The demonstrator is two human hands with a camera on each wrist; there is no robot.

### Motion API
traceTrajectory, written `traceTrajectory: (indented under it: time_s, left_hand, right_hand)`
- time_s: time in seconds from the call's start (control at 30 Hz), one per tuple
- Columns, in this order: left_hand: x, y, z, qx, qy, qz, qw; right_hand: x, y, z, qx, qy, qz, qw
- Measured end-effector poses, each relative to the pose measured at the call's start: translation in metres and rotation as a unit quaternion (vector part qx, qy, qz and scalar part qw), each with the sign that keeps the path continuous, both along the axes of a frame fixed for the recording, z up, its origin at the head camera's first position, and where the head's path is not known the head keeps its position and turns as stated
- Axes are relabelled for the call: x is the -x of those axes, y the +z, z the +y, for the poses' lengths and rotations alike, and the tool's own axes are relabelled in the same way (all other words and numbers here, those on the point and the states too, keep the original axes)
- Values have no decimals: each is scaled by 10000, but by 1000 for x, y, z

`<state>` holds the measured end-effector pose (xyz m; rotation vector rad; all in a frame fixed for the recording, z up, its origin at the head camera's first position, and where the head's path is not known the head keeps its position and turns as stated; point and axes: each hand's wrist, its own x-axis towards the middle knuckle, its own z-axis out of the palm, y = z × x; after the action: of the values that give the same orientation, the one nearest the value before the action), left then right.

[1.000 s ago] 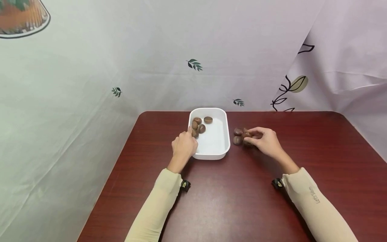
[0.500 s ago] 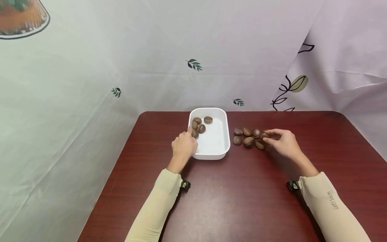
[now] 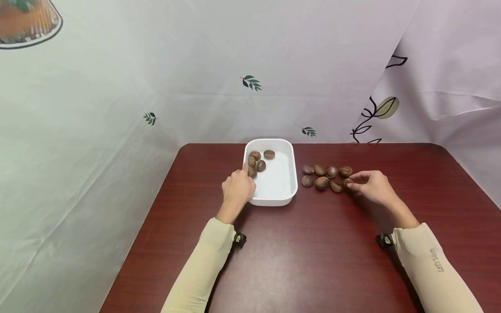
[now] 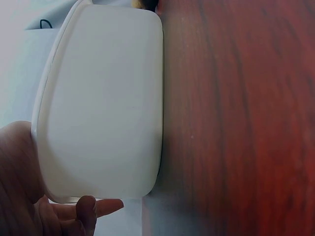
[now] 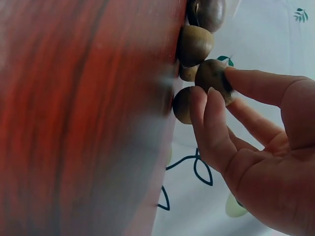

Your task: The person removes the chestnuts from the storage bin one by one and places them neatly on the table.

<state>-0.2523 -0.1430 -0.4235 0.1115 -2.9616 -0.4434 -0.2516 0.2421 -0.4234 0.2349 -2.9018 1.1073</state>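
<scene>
A white tray (image 3: 275, 202) stands at the back middle of the table, with several chestnuts (image 3: 261, 165) inside along its left and far part. My left hand (image 3: 238, 187) grips the tray's left rim; in the left wrist view curled fingers (image 4: 86, 211) show beside the tray wall. To the right of the tray, more chestnuts (image 3: 322, 183) lie in two short rows. My right hand (image 3: 372, 187) pinches a chestnut (image 5: 212, 81) between thumb and fingertips at the right end of the nearer row. Another chestnut (image 3: 345, 171) lies just behind it.
The dark red wooden table (image 3: 297, 261) has rounded back corners. Right behind its far edge hangs a pale cloth (image 3: 203, 78) printed with leaves. A black wrist camera (image 3: 239, 240) sits at the left sleeve, another wrist camera (image 3: 385, 240) at the right.
My right hand has moved right along the chestnuts, then slightly nearer and lower, with a chestnut between its fingers. The chestnuts it covered now show. Left hand and tray stay put.
</scene>
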Motion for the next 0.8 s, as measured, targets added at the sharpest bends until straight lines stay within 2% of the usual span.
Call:
traceTrajectory:
  time_s: [0.23, 0.57, 0.67, 0.8]
  left_hand:
    - [1, -1, 0, -24, 7, -21, 10000]
    - [1, -2, 0, -94, -33, 179, 9998]
    - [1, -2, 0, -76, -29, 91, 9999]
    - [1, -1, 0, -82, -22, 59, 9999]
  right_hand:
    - [0, -2, 3, 306, 98, -461, 9984]
    - [3, -4, 4, 518, 251, -722, 9957]
    - [2, -1, 3, 304, 169, -745, 9966]
    - [2, 9, -2, -353, -37, -369, 9987]
